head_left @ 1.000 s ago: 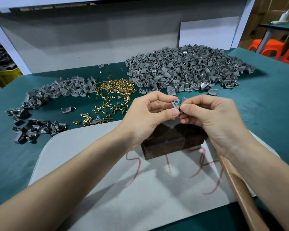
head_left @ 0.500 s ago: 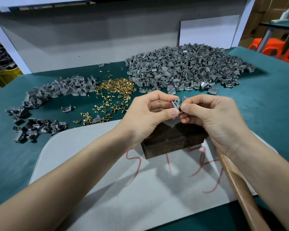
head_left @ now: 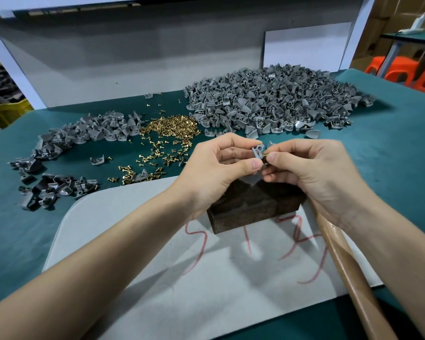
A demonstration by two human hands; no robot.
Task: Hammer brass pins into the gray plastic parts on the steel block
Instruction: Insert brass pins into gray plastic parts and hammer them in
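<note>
Green-covered desk (head_left: 390, 168) carries heaped gray plastic parts (head_left: 268, 99) near its far edge. Above the steel block (head_left: 253, 204), the left grip (head_left: 216, 168) pinches one gray part (head_left: 257, 151); the right grip (head_left: 317, 173) pinches a brass pin (head_left: 265, 159) touching it.

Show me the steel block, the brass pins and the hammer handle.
steel block (head_left: 250, 214): head view, dark front face.
brass pins (head_left: 169, 126): head view, middle of the heap.
hammer handle (head_left: 346, 273): head view, middle of the wooden shaft.
</note>
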